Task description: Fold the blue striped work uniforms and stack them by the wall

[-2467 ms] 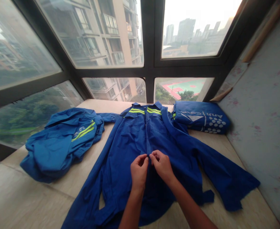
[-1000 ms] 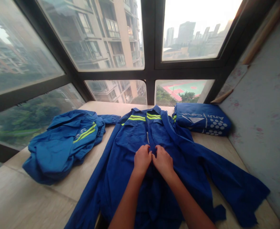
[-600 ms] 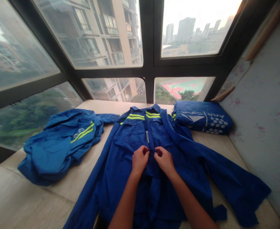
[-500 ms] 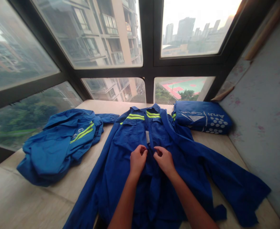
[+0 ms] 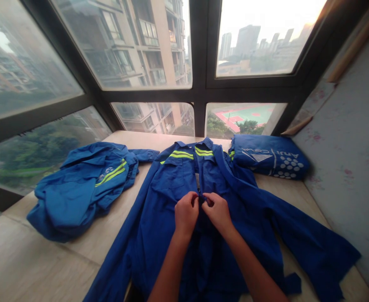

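Note:
A blue work jacket (image 5: 165, 209) with yellow-green reflective strips lies front up, collar toward the window and sleeves spread to both sides. Its two front edges run down the middle, with a pale patch showing between them at chest height. At the left front edge, my left hand (image 5: 187, 212) is closed, thumb and fingers pinching the cloth. My right hand (image 5: 216, 209) pinches the opposite front edge, close beside the left. The fingertips nearly meet, and whatever small fastening lies between them is too hidden to make out.
A second blue jacket (image 5: 74, 193) lies crumpled on the pale sill (image 5: 55, 268) at left. A folded blue garment with white printing (image 5: 269, 155) sits at the back right, against the papered wall (image 5: 348, 167). Dark window frames (image 5: 200, 63) stand behind.
My left hand has moved slightly right, so the two hands and the jacket's front edges are nearer each other. The whole view has shifted a little.

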Demonstrator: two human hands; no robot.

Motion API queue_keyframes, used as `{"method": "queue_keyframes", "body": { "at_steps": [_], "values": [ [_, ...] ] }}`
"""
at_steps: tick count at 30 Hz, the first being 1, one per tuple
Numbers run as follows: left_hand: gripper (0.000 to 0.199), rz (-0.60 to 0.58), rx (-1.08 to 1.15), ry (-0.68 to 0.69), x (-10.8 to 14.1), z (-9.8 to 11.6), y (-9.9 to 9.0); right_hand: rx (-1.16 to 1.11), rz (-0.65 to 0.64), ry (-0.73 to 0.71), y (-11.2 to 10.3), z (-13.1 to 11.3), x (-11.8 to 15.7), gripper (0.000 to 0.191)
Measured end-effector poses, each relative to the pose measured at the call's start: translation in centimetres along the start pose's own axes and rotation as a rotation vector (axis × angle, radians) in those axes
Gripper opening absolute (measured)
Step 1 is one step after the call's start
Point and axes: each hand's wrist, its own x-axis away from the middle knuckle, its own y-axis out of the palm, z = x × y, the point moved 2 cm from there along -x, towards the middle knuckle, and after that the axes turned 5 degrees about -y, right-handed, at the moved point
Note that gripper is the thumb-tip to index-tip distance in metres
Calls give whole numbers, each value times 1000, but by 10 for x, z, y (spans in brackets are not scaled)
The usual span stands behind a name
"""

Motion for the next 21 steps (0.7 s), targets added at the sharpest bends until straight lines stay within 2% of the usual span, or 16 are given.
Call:
{"method": "queue_keyframes", "body": {
  "at_steps": [7,10,17,21],
  "values": [
    [15,5,-4,-22,-1,-3,2,-24,17,-39,-4,-2,3,33],
    [14,0,57,-56,-2,-4,3,-22,-23,-40,-2,0,4,32],
    [13,-21,238,-89,-3,-7,6,-9,-52,22,0,3,2,28],
    [14,-18,210,-81,-2,-6,4,-83,-29,67,0,3,3,30]
  ]
}}
